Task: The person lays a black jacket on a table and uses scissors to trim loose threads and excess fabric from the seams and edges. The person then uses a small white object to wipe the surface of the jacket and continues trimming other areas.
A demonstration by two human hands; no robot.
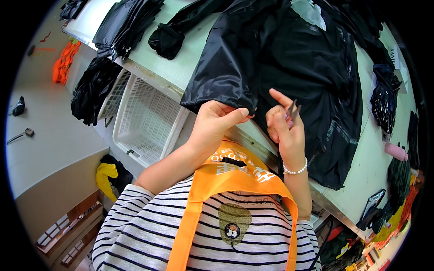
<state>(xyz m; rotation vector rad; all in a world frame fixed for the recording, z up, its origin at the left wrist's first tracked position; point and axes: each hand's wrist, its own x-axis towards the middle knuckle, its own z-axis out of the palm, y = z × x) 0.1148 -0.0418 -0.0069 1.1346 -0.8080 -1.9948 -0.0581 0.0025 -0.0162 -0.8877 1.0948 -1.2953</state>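
A black, shiny garment (pixel 230 58) is spread over the pale green table, and its near hem hangs at the table's edge. My left hand (pixel 214 122) pinches that hem at its corner, thumb on top and fingers curled beneath. Just to its right, my right hand (pixel 285 135) is raised over the garment's darker part, wearing a white bead bracelet (pixel 295 167). A small pair of thread snips (pixel 292 111) sits in its curled fingers, blades pointing away from me, the forefinger stretched out. The snips are apart from the hem.
A white plastic basket (pixel 147 119) stands below the table's left edge. Stacked black pieces (pixel 124 27) lie at the far left of the table (pixel 187 58). A pink cylindrical thing (pixel 396 151) and dark bundled cloth (pixel 384 97) are on the right.
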